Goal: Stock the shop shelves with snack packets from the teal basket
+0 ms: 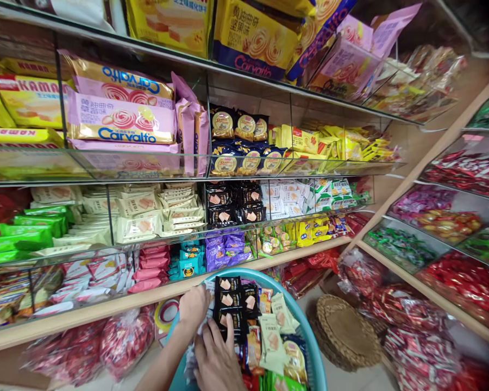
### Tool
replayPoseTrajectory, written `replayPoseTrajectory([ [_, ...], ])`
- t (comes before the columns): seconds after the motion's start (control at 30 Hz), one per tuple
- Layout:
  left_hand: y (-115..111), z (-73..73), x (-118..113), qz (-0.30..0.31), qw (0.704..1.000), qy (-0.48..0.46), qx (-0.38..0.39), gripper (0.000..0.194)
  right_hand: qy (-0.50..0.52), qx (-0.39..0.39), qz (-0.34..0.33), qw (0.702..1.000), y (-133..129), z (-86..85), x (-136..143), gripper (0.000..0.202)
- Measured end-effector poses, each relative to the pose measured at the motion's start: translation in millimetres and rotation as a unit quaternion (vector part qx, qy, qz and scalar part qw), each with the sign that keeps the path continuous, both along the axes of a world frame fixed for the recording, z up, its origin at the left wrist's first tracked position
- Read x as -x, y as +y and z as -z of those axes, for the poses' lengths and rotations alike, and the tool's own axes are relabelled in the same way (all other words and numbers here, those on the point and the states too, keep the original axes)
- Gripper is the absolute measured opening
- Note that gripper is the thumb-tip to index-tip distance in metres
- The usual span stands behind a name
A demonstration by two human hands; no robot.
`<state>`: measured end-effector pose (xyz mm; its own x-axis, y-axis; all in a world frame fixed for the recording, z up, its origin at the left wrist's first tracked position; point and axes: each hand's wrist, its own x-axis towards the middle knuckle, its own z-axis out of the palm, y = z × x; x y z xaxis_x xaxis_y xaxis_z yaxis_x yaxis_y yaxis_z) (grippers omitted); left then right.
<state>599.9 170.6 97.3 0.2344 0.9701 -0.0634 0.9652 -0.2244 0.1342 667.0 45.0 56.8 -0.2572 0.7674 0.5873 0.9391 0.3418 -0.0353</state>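
A teal plastic basket point(318, 347) stands in front of me, filled with wrapped snacks. At its left rim my left hand point(194, 307) is closed with curled fingers, beside a pale plastic wrapping point(210, 293); what it grips is partly hidden. My right hand point(218, 358) lies over the basket's left half, fingers apart, fingertips touching the edge of the black snack packets point(227, 300). Right of these lie cream packets point(271, 342) and a dark blue cookie packet point(295, 358). Green packets point(281, 381) show at the bottom.
Divided glass-fronted shelves point(155, 239) of packaged snacks rise ahead, and candy shelves point(440, 212) stand right. Below are red bagged goods point(126, 342), a tape roll point(168, 314), a woven round basket point(346, 331) and more filled bags point(415, 347) at the right.
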Motion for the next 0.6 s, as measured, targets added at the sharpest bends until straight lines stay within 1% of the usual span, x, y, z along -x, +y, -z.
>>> replayPoseTrajectory([
  [0.23,4,-6.0,16,0.002,1.000,-0.016,-0.014,0.035,-0.002,-0.017,0.004,1.000,-2,-3.5,-2,0.026],
  [0.33,1,-7.0,17,0.024,0.999,-0.031,-0.021,0.031,-0.001,-0.008,-0.001,1.000,-2,-2.6,-2,0.028],
  [0.43,-1,-3.8,12,0.050,0.998,-0.041,-0.014,0.032,0.000,0.005,-0.002,1.000,-2,-3.5,-1,0.028],
  [0.6,2,6.9,6,0.065,0.998,-0.025,0.010,0.032,0.003,0.023,0.000,1.000,-4,-8.3,-2,0.029],
])
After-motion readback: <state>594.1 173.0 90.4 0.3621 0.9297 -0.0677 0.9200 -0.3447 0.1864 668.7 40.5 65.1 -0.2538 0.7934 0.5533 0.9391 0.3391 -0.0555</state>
